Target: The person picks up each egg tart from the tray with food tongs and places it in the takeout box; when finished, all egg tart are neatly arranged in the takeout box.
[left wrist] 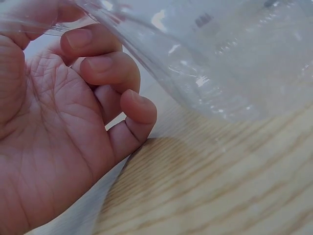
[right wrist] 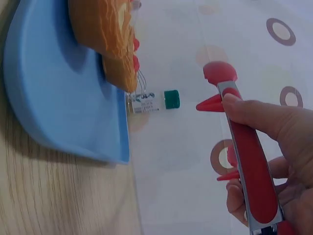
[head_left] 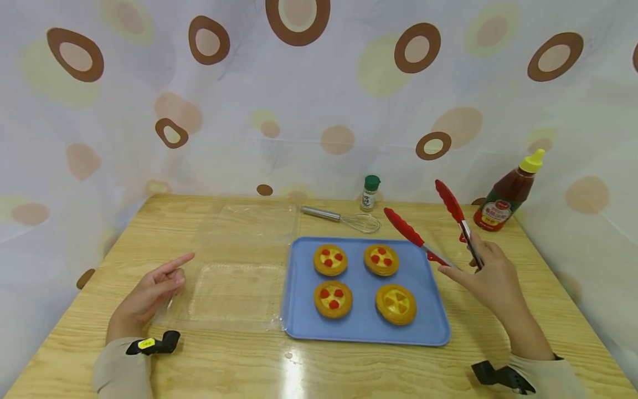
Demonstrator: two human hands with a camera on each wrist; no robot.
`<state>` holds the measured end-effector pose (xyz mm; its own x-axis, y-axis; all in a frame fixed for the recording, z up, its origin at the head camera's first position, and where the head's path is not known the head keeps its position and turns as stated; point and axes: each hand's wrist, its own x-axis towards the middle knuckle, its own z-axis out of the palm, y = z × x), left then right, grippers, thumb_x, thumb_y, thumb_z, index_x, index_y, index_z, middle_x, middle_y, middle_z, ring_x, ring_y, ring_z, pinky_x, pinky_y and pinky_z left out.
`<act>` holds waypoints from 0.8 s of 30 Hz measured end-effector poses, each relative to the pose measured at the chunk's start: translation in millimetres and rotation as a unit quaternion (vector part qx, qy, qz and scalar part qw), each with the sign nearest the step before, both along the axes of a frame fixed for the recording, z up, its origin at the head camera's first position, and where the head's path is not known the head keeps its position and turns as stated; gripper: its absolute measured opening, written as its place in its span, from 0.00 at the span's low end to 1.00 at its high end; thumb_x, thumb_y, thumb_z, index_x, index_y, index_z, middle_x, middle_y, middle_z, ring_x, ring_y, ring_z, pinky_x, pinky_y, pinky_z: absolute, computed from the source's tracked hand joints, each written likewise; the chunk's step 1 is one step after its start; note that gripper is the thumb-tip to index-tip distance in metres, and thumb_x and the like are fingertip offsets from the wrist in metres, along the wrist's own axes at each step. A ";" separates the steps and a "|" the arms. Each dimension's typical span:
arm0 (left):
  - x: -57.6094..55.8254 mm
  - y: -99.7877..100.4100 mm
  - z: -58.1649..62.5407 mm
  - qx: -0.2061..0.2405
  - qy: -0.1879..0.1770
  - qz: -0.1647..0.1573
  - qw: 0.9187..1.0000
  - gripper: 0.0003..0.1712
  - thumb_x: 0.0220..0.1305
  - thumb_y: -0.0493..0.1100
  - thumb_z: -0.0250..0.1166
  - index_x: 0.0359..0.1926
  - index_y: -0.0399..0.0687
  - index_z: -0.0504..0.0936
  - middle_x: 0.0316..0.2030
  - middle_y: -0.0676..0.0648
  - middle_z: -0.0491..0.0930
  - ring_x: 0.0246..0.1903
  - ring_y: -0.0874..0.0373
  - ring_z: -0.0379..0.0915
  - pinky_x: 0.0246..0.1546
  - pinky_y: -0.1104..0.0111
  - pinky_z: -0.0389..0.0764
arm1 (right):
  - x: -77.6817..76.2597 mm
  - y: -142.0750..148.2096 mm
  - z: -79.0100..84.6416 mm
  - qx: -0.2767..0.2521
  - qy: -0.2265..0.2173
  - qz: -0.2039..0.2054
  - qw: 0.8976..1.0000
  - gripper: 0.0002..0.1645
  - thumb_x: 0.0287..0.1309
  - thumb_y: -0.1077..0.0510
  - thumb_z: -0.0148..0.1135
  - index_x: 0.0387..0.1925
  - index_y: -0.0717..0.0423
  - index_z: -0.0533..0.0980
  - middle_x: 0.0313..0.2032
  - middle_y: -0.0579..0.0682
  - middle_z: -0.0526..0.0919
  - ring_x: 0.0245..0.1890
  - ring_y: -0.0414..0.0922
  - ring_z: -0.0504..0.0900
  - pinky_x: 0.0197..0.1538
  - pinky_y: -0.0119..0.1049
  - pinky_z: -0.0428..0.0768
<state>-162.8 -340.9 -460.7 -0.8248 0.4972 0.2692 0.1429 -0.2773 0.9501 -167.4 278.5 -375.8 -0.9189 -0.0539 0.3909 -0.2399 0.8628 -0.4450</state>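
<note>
My left hand (head_left: 152, 293) is at the left edge of a clear plastic box (head_left: 239, 296), its lid folded out behind. The box's rim runs in at the thumb and forefinger; the forefinger points out and the other fingers curl loosely. In the left wrist view the plastic (left wrist: 230, 63) partly covers the fingertips. My right hand (head_left: 490, 271) grips silver tongs with red tips (head_left: 406, 227), spread apart with nothing between them, above the tray's right side. On the blue tray (head_left: 354, 332) lie three tarts with red dots (head_left: 333, 299) and one plain yellow tart (head_left: 396, 305).
A whisk (head_left: 324, 214) lies behind the tray, beside a small green-capped shaker (head_left: 369, 194). At the back right stands a dark red sauce bottle (head_left: 505, 194) with a yellow nozzle. The wooden table (head_left: 224, 366) ends at a patterned curtain (head_left: 309, 88).
</note>
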 end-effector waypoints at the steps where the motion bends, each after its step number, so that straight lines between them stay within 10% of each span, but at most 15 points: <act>1: -0.4 0.0 0.2 0.002 0.001 -0.001 1.000 0.32 0.68 0.22 0.40 0.71 0.42 0.58 0.26 0.51 0.62 0.23 0.51 0.47 0.27 0.63 0.53 | -0.6 -2.5 0.1 0.004 -0.007 0.008 1.000 0.56 0.41 0.50 0.77 0.65 0.72 0.59 0.33 0.62 0.71 0.28 0.51 0.70 0.24 0.33 0.67; 15: -2.0 0.2 -2.2 0.012 0.014 -0.006 1.000 0.32 0.69 0.22 0.40 0.71 0.41 0.57 0.26 0.47 0.55 0.22 0.53 0.47 0.26 0.64 0.52 | -6.2 -29.9 4.2 0.004 -0.129 0.113 0.985 0.54 0.42 0.44 0.75 0.66 0.65 0.62 0.28 0.51 0.69 0.25 0.43 0.66 0.23 0.31 0.64; 24: -1.4 0.8 -0.8 0.005 0.004 0.007 1.000 0.31 0.69 0.22 0.40 0.71 0.43 0.60 0.27 0.50 0.60 0.24 0.53 0.48 0.26 0.63 0.53 | -9.8 -35.3 -0.9 0.009 -0.108 0.189 0.976 0.47 0.39 0.49 0.78 0.60 0.65 0.71 0.24 0.48 0.69 0.22 0.38 0.63 0.21 0.29 0.63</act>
